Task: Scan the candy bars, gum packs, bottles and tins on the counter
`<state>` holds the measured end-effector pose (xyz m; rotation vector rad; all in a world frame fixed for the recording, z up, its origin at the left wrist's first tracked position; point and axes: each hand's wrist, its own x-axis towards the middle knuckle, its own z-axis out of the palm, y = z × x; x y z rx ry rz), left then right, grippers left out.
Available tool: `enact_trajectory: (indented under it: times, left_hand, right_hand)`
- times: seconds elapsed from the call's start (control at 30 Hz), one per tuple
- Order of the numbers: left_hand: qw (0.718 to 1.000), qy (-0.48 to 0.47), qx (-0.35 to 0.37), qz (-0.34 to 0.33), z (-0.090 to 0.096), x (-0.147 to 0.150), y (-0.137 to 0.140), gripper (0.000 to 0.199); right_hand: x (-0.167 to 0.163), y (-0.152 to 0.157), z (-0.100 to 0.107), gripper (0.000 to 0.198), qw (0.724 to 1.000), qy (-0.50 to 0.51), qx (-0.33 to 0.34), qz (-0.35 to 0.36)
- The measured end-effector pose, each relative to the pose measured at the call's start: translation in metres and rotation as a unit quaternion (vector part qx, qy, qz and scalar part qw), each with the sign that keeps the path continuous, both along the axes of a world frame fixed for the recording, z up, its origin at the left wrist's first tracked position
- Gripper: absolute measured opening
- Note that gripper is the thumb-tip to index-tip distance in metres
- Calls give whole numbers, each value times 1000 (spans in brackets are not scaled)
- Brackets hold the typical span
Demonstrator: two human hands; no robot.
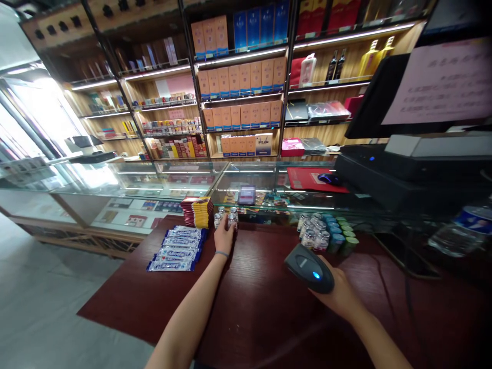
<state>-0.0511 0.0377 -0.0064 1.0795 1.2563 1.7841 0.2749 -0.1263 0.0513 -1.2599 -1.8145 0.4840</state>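
Note:
At the far side of the dark red counter [246, 287], my left hand [223, 238] reaches to a small cluster of capped jars [233, 211]. Its fingers are apart around a near jar; whether they press on it is hard to tell. My right hand [340, 292] is wrapped round a black handheld barcode scanner [307, 267] with a blue light lit, held above the counter. Beyond the scanner stands a group of white-capped jars [315, 230], beside blue and green cylindrical packs [338, 233]. Blue-and-white sachets [179, 248] lie in a row left of my left hand.
Red and yellow packets [197, 211] are stacked behind the sachets. A small display [247, 195] sits by the glass showcase [184, 179]. On the right are a monitor [378, 97], a mouse [329, 178] on a red mat [303, 179], a water bottle [457, 236] and cables.

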Motion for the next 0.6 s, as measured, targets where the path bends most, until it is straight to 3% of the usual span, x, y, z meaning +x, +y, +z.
enact_trajectory:
  times: [0.13, 0.27, 0.4, 0.6]
  left_hand:
    - [1000, 25, 14, 6, 3, 1, -6, 47]
    - [995, 48, 80, 45, 10, 5, -17, 43]
    - [989, 90, 91, 67, 15, 18, -26, 37]
    - [989, 95, 101, -49, 20, 69, -33, 39]
  right_hand:
    - [2, 2, -5, 37, 999, -10, 33, -13]
    - [11, 9, -13, 45, 999, -8, 37, -13]
    - [23, 14, -18, 53, 995, 28, 64, -77]
    - [53, 15, -11, 38, 966, 91, 108, -214]
